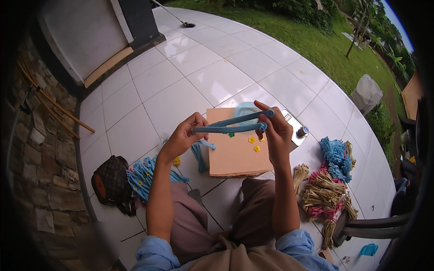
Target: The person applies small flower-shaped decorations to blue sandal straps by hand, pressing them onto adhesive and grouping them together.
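A blue strap (233, 129), long, narrow and doubled into a loop, hangs in the air between my two hands. My left hand (181, 139) is closed around its folded end. At the other end, the fingers of my right hand (279, 131) pinch the strap near its two tips, which stand slightly apart. Below lies a tan cardboard sheet (239, 160) with small yellow flower-shaped pieces (257, 148) and green bits (231, 134) on it. A pale blue round dish (238, 112) sits at its far edge, partly hidden by the strap and my right hand.
Blue strips (151, 180) lie beside a dark bag (107, 183) at left; a smaller blue bundle (198, 158) touches the cardboard's left side. At right are beige bundles (322, 194), blue bundles (336, 158), a white flat device (294, 124), a small jar (303, 131) and a chair (373, 228).
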The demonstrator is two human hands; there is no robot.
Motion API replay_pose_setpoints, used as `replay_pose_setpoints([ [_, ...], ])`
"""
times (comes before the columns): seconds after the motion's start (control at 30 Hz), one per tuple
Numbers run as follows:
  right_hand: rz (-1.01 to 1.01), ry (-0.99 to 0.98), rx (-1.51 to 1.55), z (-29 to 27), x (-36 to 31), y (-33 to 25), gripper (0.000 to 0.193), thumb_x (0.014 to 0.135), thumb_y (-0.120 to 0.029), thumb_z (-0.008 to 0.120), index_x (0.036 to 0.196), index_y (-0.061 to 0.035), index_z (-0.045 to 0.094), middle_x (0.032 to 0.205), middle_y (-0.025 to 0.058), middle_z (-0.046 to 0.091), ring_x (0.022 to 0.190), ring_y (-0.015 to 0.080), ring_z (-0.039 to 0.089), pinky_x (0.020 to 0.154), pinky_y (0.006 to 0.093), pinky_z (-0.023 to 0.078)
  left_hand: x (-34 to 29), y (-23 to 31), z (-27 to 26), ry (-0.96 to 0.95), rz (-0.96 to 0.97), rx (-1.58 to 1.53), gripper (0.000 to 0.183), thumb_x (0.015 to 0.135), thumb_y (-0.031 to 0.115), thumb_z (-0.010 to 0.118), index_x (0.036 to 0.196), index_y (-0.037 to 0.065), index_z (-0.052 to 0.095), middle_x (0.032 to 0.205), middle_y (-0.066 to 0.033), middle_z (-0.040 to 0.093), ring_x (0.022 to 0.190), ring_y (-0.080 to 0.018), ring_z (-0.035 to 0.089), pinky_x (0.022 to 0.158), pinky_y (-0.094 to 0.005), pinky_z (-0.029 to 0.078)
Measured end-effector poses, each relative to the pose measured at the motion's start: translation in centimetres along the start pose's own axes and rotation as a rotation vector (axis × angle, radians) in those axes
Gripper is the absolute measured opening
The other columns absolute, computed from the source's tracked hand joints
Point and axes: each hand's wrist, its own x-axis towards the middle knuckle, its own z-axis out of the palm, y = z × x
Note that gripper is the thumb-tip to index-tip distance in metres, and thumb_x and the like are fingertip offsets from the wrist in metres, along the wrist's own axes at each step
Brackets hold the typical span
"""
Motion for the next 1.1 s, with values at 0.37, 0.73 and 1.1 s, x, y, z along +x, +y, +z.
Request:
replay_pose_setpoints([
  [0.37, 0.113, 0.118, -0.302, -2.0, 0.7, 2.4, 0.019, 0.068, -0.001, 0.071, 0.08, 0.0011, 0.056, 0.068, 0.0042, 0.06, 0.061, 0.0092, 0.058, 0.054, 0.0216, 0.047, 0.6, 0.0, -0.9, 0.527, 0.199, -0.447, 0.022, 0.086, 0.013, 0.055, 0.074, 0.014, 0.037, 0.065, 0.0041, 0.034, 0.064, -0.0082, 0.034, 0.064, -0.0216, 0.029],
  [0.73, 0.334, -0.254, -0.723, -1.4, 2.4, 6.8, 0.009, 0.077, -0.008, 0.063, 0.078, -0.0002, 0.065, 0.059, 0.0089, 0.061, 0.05, 0.0187, 0.057, 0.051, 0.0268, 0.046, 0.8, -1.8, -0.8, 0.522, -0.012, 0.224, 0.021, 0.091, 0.018, 0.047, 0.077, 0.009, 0.034, 0.059, 0.0, 0.042, 0.05, -0.0051, 0.036, 0.044, -0.0216, 0.031],
  [1.1, 0.147, -0.411, -1.096, -6.5, -1.2, 16.5, 0.033, 0.068, -0.007, 0.068, 0.098, -0.0007, 0.056, 0.095, 0.0139, 0.053, 0.094, 0.0293, 0.053, 0.077, 0.0368, 0.047, 2.5, -2.1, 2.1, 0.454, -0.052, -0.041, 0.008, 0.091, 0.012, 0.039, 0.087, 0.009, 0.033, 0.072, -0.0013, 0.045, 0.051, -0.001, 0.029, 0.043, -0.0154, 0.024],
])
